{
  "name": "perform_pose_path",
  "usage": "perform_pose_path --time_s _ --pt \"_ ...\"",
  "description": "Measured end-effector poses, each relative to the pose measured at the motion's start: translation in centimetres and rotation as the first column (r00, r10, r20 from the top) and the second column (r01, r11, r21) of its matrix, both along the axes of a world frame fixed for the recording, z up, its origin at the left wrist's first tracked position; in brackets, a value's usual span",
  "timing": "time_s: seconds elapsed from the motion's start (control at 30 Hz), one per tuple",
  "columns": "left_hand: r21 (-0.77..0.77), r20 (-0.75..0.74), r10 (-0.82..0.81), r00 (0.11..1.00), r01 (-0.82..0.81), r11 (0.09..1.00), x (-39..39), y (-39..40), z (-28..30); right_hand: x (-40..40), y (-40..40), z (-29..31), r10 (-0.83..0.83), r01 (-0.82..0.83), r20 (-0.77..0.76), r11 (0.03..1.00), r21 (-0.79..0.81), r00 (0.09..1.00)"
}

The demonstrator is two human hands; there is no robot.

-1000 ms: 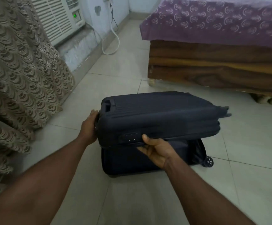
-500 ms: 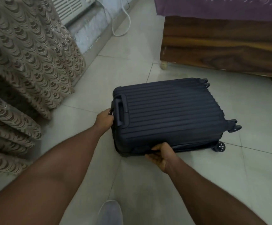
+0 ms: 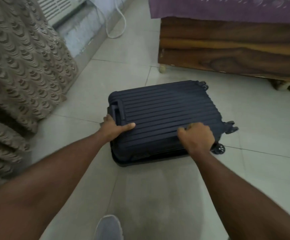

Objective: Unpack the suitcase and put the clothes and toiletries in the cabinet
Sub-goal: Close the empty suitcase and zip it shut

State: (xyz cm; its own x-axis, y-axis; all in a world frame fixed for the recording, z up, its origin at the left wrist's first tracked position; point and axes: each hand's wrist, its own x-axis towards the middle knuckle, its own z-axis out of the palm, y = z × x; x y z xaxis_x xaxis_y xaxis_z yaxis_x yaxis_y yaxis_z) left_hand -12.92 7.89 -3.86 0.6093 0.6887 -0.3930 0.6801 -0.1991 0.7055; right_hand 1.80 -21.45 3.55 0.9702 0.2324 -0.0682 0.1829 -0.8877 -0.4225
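Closed navy suitcase point(image 3: 166, 118) flat on the floor point(image 3: 262, 170); left hand point(image 3: 113, 128) grips its corner, right hand point(image 3: 197, 137), fingers curled, presses the lid.

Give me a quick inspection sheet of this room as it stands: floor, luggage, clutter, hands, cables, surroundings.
Surface: pale tiled floor.
Job's things: dark navy ribbed hard-shell suitcase lying flat, shell not lifted.
Clutter: nothing seen.
Grippers: left hand grips the suitcase's handle end, thumb on top; right hand rests curled on its near edge.
Cables: white cord looping down by the wall.
Surroundings: wooden bed frame with purple cover, patterned beige curtain, white air-conditioner unit, grey shoe.
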Motion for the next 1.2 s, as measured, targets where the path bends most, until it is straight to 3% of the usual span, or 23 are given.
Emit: perform_pose_path --time_s 0.1,0.3,0.5,0.57,0.67,0.73,0.83,0.9,0.97,1.07,1.2 --pt "0.011 -0.114 0.062 0.992 -0.061 0.998 1.5 0.4 -1.1 4.5 -1.0 -0.8 0.046 -0.051 0.142 0.998 0.030 0.989" --pt "-0.055 -0.056 -0.031 0.998 0.028 0.998 0.5 2.5 -3.0 11.3 -3.7 -3.4 0.029 -0.045 -0.090 0.981 -0.188 0.995" --pt "-0.047 0.093 0.002 0.996 0.002 0.999 1.7 3.5 -0.2 7.7 -3.8 -1.8 0.027 -0.041 -0.072 0.980 -0.192 0.997" --pt "0.024 0.081 -0.003 0.997 0.001 1.000 2.2 4.9 0.6 5.1 -4.0 -1.8 0.056 -0.069 -0.077 0.981 -0.181 0.996" --pt "0.251 -0.080 -0.086 0.993 0.104 0.962 2.8 5.2 1.8 1.1 -3.7 -2.2 0.089 -0.104 -0.137 0.989 -0.108 0.987" --pt "0.321 -0.210 -0.157 0.965 0.219 0.921 3.3 3.6 3.1 -1.5 -2.5 -2.4 0.094 -0.105 -0.215 0.994 -0.038 0.972" --pt "0.321 -0.329 -0.280 0.902 0.385 0.865 4.5 0.0 4.7 -4.4 -0.6 -2.1 0.184 -0.216 -0.247 0.970 -0.108 0.951" --pt "0.295 -0.380 -0.337 0.861 0.458 0.838 5.1 -2.2 4.8 -4.7 0.6 -1.1 0.287 -0.316 -0.147 0.915 -0.252 0.947" --pt "0.287 -0.419 -0.361 0.833 0.499 0.817 5.4 -3.9 4.9 -3.3 1.6 0.0 0.326 -0.312 -0.002 0.905 -0.289 0.945" --pt "0.307 -0.412 -0.427 0.805 0.564 0.766 5.2 -6.2 5.2 -0.2 2.4 -0.6 0.359 -0.335 0.138 0.927 -0.171 0.923" --pt "0.301 -0.449 -0.548 0.706 0.696 0.651 3.3 -10.8 5.1 2.0 1.9 -3.6 0.391 -0.391 -0.012 0.918 -0.070 0.920"
